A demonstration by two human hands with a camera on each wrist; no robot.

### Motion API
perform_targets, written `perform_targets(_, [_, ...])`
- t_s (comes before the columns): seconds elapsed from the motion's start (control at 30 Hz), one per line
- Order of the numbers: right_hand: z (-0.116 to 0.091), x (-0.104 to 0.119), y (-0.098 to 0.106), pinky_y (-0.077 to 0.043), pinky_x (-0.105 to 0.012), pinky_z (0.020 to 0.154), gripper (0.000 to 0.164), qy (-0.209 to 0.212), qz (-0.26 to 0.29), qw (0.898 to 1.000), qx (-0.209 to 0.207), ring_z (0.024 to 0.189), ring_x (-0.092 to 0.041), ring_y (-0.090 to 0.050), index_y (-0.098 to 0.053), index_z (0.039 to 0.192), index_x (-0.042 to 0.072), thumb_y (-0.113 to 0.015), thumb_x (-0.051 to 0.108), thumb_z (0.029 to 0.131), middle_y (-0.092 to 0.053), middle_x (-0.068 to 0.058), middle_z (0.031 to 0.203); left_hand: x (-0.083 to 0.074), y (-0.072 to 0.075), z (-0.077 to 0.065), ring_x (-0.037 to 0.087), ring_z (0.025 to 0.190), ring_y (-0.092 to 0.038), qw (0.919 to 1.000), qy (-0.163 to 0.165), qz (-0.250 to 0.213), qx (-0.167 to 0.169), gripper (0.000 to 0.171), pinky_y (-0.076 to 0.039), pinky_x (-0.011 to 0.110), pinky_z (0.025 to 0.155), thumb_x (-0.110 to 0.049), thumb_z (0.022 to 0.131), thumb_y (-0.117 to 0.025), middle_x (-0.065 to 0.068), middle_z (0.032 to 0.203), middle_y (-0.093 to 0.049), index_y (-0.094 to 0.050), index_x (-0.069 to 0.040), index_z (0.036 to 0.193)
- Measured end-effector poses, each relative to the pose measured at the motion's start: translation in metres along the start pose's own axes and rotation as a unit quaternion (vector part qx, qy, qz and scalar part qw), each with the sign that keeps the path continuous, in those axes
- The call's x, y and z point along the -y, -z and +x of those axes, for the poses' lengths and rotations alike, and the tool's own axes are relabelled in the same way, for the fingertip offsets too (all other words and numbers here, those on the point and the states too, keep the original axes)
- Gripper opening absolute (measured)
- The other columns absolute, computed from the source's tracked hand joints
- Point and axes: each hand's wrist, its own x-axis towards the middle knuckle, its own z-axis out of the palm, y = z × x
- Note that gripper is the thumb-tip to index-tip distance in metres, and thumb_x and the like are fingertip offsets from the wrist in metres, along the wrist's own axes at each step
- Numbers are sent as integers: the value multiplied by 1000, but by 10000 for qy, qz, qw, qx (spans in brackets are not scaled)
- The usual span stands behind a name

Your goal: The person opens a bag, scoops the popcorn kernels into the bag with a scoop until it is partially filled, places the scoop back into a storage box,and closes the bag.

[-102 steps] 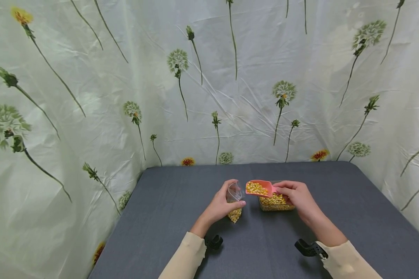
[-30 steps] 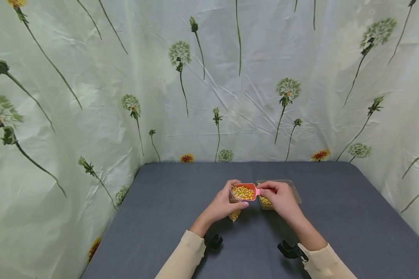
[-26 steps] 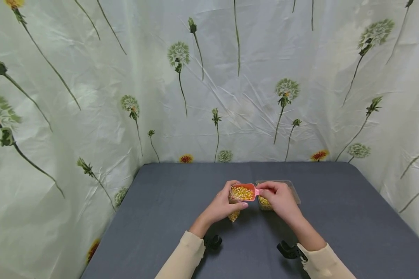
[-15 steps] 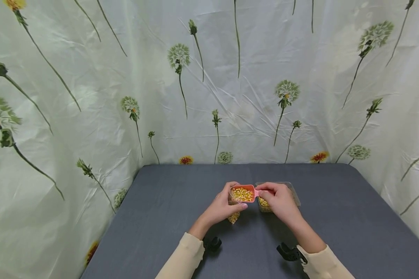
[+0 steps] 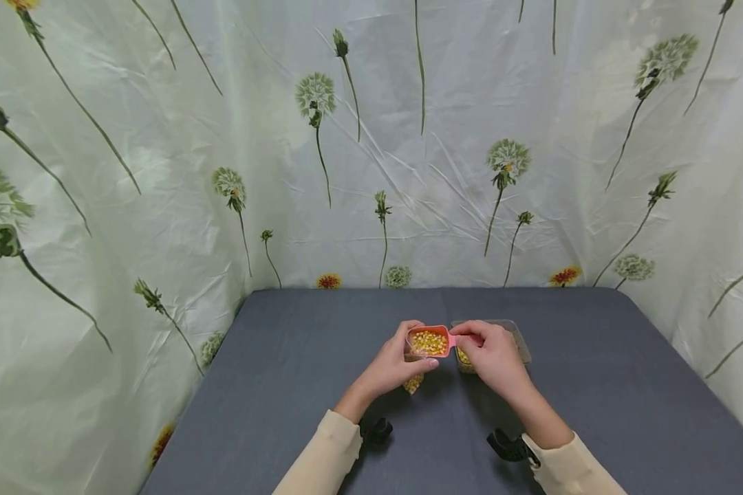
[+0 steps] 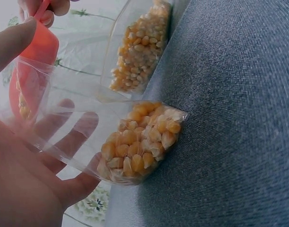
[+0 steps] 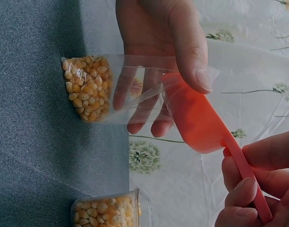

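Near the table's (image 5: 309, 323) middle, our left hand (image 5: 386, 364) curls round the mouth of a clear plastic bag (image 6: 109, 123), presumably keeping it spread; corn kernels (image 7: 88, 87) fill its bottom. Rightward, the loaded pink scoop (image 7: 196, 123) has its tip inside that mouth, likely to prevent spills. Our right hand (image 5: 498, 361) pinches the scoop's handle; just behind sits a clear container (image 5: 521, 340) of kernels, close, we judge, for easy reach.

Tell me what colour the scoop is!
The scoop is coral red; it shows best in the right wrist view.
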Motion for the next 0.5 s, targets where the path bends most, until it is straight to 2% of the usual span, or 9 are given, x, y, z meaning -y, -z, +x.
perform_targets(0.23, [0,-1,1,-45,-29,54,10,126,-154,9997,-118,65,-18,-52,-77,103,10,-70,11,95,-70,-3,92,1,-2,3,14,98,-64,10000,-44,46,-20,69,-55,31,80,-40,89,-78,-3,127,-56,-37,-30,143])
perform_targets(0.37, [1,0,1,-43,-29,52,10,162,-195,9995,-178,62,-19,-50,-77,102,11,-71,10,95,-69,-3,89,0,-1,3,15,97,-64,9999,-74,83,-42,69,-55,32,80,-40,89,-78,-4,125,-57,-38,-30,144])
perform_targets(0.5, [0,0,1,-46,-29,55,10,179,-194,9996,-125,66,-18,-53,-77,103,11,-71,10,95,-70,-4,92,-1,-2,3,15,96,-64,10000,-33,47,-42,68,-55,33,79,-38,89,-78,-4,124,-57,-38,-28,143])
